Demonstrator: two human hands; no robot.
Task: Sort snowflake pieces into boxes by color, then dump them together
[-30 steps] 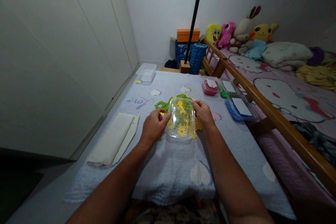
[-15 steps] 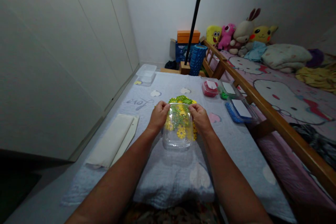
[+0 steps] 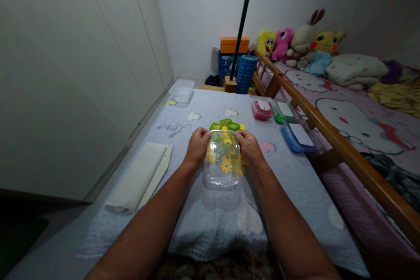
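A: What have the hands got hold of?

B: Both grip one clear rounded plastic container. The left hand is closed on its left far corner and the right hand on its right far corner, fingers curled over the rim

A: And where is the container?

B: In the middle of the pale blue quilted blanket, between the two hands and right over a heap of yellow and green flower-shaped plastic pieces. Some of the pieces show through its clear wall, and others lie just beyond it. Whether it rests on the blanket or is lifted off it, I cannot tell

A: What lies around it?

B: A folded white cloth is well to the left. A clear lidded plastic box stands at the far left corner. To the right, near the wooden bed rail, stand a tub of red pieces and a tub of blue pieces. Stuffed toys sit at the head of the bed, and a black pole stands beyond the blanket
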